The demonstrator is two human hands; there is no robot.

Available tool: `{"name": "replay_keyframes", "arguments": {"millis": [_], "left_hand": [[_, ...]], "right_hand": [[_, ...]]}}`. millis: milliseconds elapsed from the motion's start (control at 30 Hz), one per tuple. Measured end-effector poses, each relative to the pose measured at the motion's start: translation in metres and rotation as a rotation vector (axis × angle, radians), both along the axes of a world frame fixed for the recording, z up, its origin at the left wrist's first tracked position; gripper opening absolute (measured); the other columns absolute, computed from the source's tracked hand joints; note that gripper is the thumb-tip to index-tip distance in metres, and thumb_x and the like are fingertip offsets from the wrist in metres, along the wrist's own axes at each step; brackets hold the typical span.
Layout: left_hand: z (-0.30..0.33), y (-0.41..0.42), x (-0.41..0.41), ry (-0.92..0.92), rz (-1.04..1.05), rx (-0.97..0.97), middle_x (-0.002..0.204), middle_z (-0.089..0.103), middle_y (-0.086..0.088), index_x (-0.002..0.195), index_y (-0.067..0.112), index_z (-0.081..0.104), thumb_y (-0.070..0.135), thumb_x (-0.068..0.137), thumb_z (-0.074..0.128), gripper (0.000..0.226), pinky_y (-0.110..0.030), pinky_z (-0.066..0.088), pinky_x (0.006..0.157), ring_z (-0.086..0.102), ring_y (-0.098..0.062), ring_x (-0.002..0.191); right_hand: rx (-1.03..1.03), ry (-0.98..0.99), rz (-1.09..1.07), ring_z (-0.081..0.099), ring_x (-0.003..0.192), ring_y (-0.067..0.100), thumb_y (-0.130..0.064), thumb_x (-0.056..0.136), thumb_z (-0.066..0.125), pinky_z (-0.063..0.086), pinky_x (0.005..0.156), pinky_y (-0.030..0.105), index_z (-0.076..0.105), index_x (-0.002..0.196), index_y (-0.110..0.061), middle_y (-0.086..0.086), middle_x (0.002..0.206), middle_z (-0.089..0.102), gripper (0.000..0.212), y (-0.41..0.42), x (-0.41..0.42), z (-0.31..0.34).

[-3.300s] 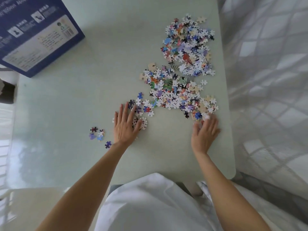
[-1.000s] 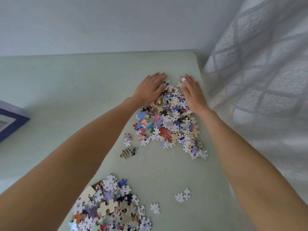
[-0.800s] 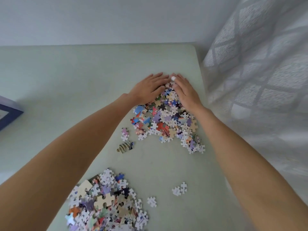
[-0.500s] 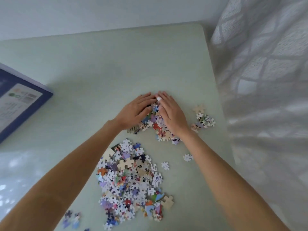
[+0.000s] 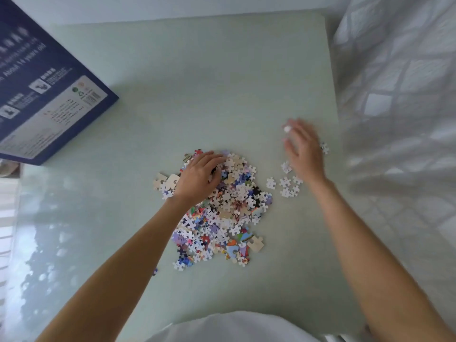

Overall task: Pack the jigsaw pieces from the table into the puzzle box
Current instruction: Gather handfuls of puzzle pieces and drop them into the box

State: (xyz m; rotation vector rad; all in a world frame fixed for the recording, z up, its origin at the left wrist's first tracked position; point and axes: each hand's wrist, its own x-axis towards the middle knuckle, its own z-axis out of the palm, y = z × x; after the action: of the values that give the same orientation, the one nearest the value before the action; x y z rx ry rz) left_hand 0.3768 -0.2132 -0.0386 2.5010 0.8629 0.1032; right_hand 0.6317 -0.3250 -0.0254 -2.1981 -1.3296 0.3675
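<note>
A heap of colourful jigsaw pieces (image 5: 222, 211) lies in the middle of the pale green table (image 5: 197, 82). My left hand (image 5: 199, 175) rests flat on the heap's far left edge, fingers relaxed. My right hand (image 5: 303, 149), blurred, hovers flat over a few stray white pieces (image 5: 287, 186) to the right of the heap and holds nothing. Another stray piece (image 5: 324, 147) lies by the table's right edge. The dark blue puzzle box (image 5: 44, 95) stands at the far left.
A white sheer curtain (image 5: 399, 119) hangs along the table's right edge. The wall runs behind the far edge. My white garment (image 5: 234, 327) shows at the bottom. A single piece (image 5: 154, 271) lies left of the heap's near end.
Both hands swept the far pile of pieces toward me into the near pile, making one heap. My right hand then left the heap and moved right, over the stray pieces.
</note>
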Motion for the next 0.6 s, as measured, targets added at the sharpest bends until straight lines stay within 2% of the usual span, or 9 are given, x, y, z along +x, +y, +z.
{"name": "replay_keyframes", "arguments": {"millis": [67, 133, 233, 367, 467, 600], "left_hand": [[-0.001, -0.006, -0.003, 0.018, -0.016, 0.008, 0.137, 0.050, 0.003, 0.133, 0.020, 0.050, 0.031, 0.097, 0.040, 0.038, -0.039, 0.026, 0.114, 0.036, -0.017, 0.134], [-0.001, -0.010, -0.007, 0.051, -0.032, -0.004, 0.145, 0.041, 0.003, 0.139, 0.020, 0.042, 0.033, 0.099, 0.038, 0.042, -0.035, 0.015, 0.117, 0.026, -0.016, 0.140], [0.004, -0.013, -0.015, 0.098, -0.033, -0.035, 0.150, 0.032, 0.004, 0.143, 0.021, 0.035, 0.035, 0.099, 0.037, 0.046, -0.032, 0.007, 0.117, 0.017, -0.014, 0.142], [0.011, -0.022, -0.031, 0.101, 0.004, -0.122, 0.148, 0.035, 0.005, 0.142, 0.021, 0.036, 0.034, 0.098, 0.040, 0.046, -0.031, 0.013, 0.116, 0.021, -0.015, 0.141], [0.020, -0.033, -0.050, 0.050, 0.067, -0.186, 0.144, 0.041, 0.003, 0.139, 0.018, 0.042, 0.034, 0.096, 0.045, 0.046, -0.031, 0.021, 0.114, 0.030, -0.015, 0.137], [0.024, -0.044, -0.086, 0.037, 0.121, -0.138, 0.140, 0.046, 0.003, 0.135, 0.021, 0.048, 0.041, 0.090, 0.055, 0.050, -0.043, 0.030, 0.111, 0.033, -0.018, 0.135]], "right_hand": [[-0.160, -0.068, -0.056, 0.031, 0.136, 0.031, -0.039, 0.092, 0.027, 0.020, 0.112, 0.047, 0.052, 0.128, -0.008, 0.012, 0.142, 0.044, 0.054, -0.008, 0.032, -0.013], [-0.260, -0.036, -0.080, 0.022, 0.141, 0.029, -0.047, 0.089, 0.017, 0.013, 0.113, 0.046, 0.043, 0.136, -0.011, 0.011, 0.149, 0.032, 0.065, -0.016, 0.035, -0.024], [-0.239, 0.046, -0.083, 0.014, 0.143, 0.023, -0.047, 0.091, 0.012, 0.003, 0.115, 0.040, 0.037, 0.140, -0.012, 0.009, 0.153, 0.024, 0.065, -0.022, -0.021, -0.025], [-0.182, 0.183, -0.010, 0.008, 0.143, 0.016, -0.044, 0.097, 0.013, -0.002, 0.117, 0.036, 0.029, 0.144, -0.014, 0.005, 0.154, 0.020, 0.058, -0.028, -0.127, -0.018], [-0.145, 0.332, 0.025, 0.005, 0.143, 0.014, -0.036, 0.101, 0.024, 0.000, 0.118, 0.036, 0.024, 0.145, -0.011, 0.005, 0.155, 0.017, 0.051, -0.031, -0.176, -0.012], [-0.112, 0.385, 0.116, 0.013, 0.143, 0.017, -0.024, 0.098, 0.044, 0.014, 0.117, 0.037, 0.033, 0.142, -0.008, 0.005, 0.153, 0.021, 0.048, -0.039, -0.195, -0.001]]}}
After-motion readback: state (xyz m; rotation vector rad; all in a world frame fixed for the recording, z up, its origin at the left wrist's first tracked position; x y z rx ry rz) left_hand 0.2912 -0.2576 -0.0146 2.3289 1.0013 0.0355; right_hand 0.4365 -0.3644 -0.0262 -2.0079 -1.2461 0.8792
